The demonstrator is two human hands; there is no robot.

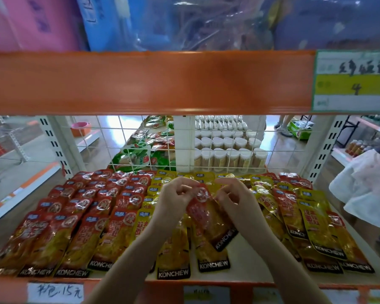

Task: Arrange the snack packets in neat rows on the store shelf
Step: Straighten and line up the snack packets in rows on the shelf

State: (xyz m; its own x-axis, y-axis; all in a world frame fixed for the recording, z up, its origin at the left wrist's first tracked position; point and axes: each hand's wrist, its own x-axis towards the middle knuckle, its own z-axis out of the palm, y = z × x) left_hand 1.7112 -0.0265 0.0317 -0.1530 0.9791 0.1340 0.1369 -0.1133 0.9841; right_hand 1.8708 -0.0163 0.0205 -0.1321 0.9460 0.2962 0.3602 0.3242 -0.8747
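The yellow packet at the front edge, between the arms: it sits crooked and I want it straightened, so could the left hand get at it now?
Probably not yet. The left hand and right hand together hold a red packet. The yellow packet lies uncovered just below, so once freed the way looks open.

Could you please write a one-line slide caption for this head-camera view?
Both hands, left and right, hold a red snack packet over rows of red and yellow packets on the store shelf.

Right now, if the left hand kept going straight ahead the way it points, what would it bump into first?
Probably the yellow packets at the back of the shelf, just beyond the left hand, which pinches the red packet together with the right hand. Behind them stands the wire mesh. Depth is hard to judge.
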